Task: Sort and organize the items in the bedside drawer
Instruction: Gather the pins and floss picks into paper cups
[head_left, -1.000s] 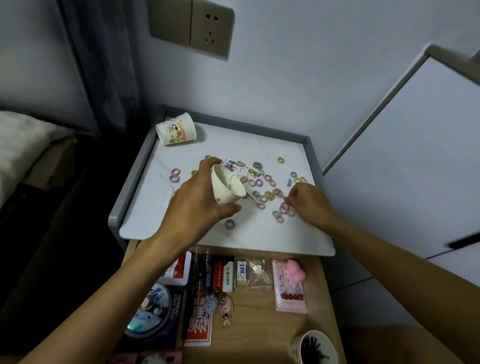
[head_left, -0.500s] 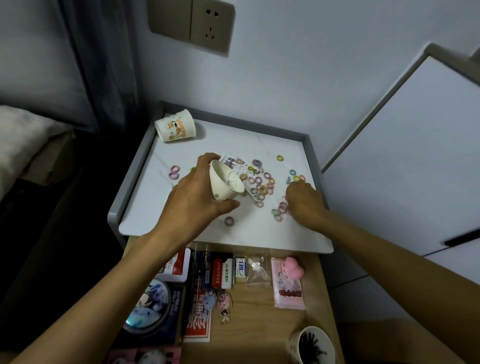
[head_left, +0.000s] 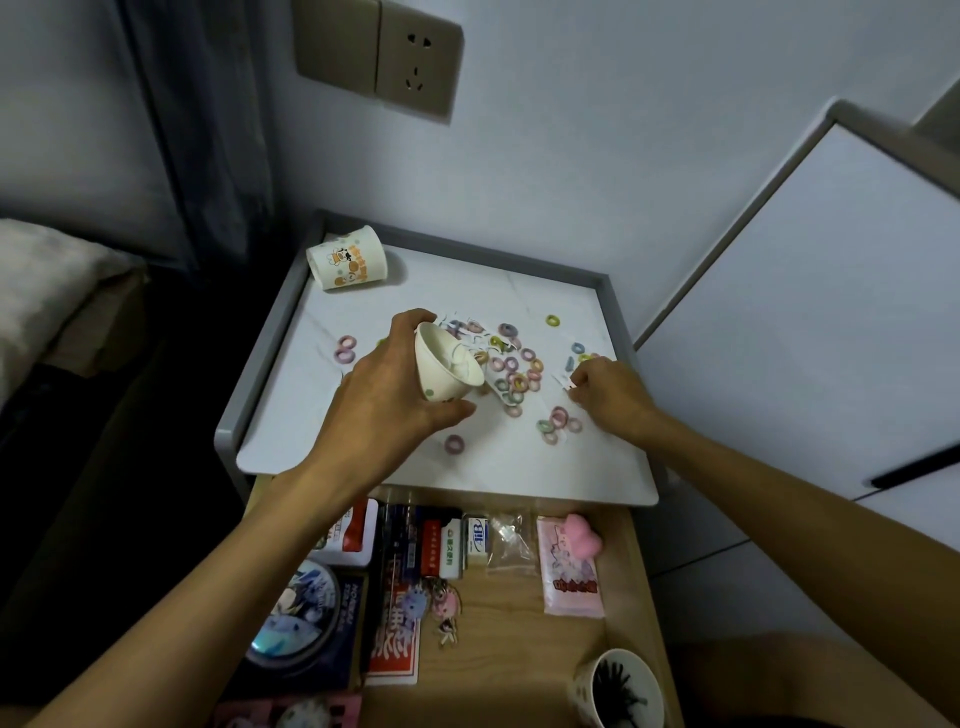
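Note:
My left hand (head_left: 387, 397) grips a small white paper cup (head_left: 445, 370), tilted with its mouth toward the right, above the bedside table top (head_left: 363, 441). Several small coloured hair ties (head_left: 517, 371) lie scattered on the white top, mixed with small paper stickers. My right hand (head_left: 608, 392) rests on the top at the right of the pile, its fingers curled and pinching a small white sticker (head_left: 563, 379). The open drawer (head_left: 519, 623) shows below the top.
A second printed paper cup (head_left: 348, 260) lies on its side at the back left. The drawer holds boxes, a round tin (head_left: 293, 618), keychains, a pink packet (head_left: 569, 571) and a cup of black hair ties (head_left: 621, 686). A white cabinet stands right.
My right hand has slid a little to the back right, from the lower hair ties to the sticker near the table's right edge. The left hand and cup have barely moved.

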